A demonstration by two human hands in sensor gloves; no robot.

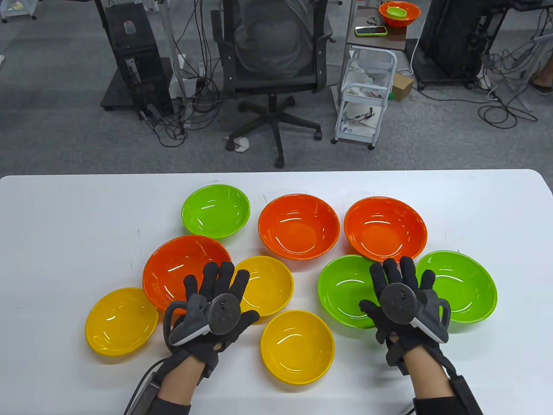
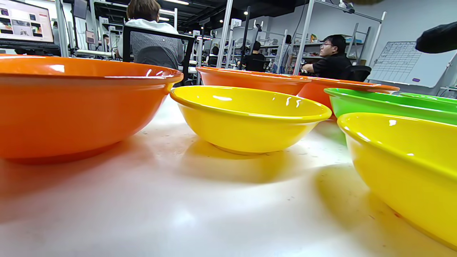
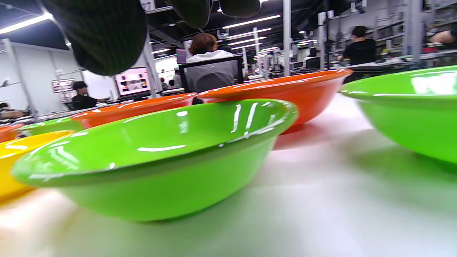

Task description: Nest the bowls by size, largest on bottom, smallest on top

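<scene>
Both hands empty, fingers spread: left hand (image 1: 210,314) low over table (image 1: 52,242) between near orange bowl (image 1: 181,270) and yellow bowls (image 1: 297,346); right hand (image 1: 404,304) between two green bowls (image 1: 345,290). Nothing nested yet; all nine bowls single, crowded rim to rim. Likely poised to start. Tight spacing hampers grabbing rims.
</scene>
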